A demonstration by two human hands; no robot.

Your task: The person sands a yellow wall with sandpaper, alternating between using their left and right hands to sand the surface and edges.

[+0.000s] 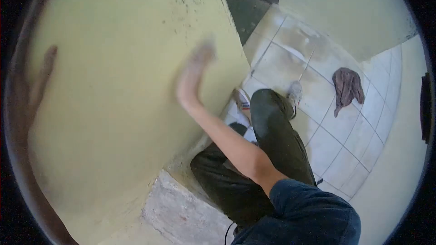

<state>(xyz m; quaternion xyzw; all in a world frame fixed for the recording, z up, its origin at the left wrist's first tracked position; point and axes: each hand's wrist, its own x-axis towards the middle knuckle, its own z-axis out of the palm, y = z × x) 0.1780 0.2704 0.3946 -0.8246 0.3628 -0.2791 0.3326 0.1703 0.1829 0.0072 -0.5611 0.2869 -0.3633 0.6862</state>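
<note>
Two hands, one yellow wall point(118, 118), one brown cloth point(347, 88) on the tiled floor point(338, 143). The right hand point(194, 73), blurred, arm outstretched, lies flat and released on the wall ahead. The left hand point(38, 84) is spread against it too.

A crumpled brown cloth point(347, 88) lies on the pale tiled floor point(345, 154), well apart from a bare grey concrete patch point(181, 208) at lower centre, with a dark floor section point(245, 11) at the top.
</note>
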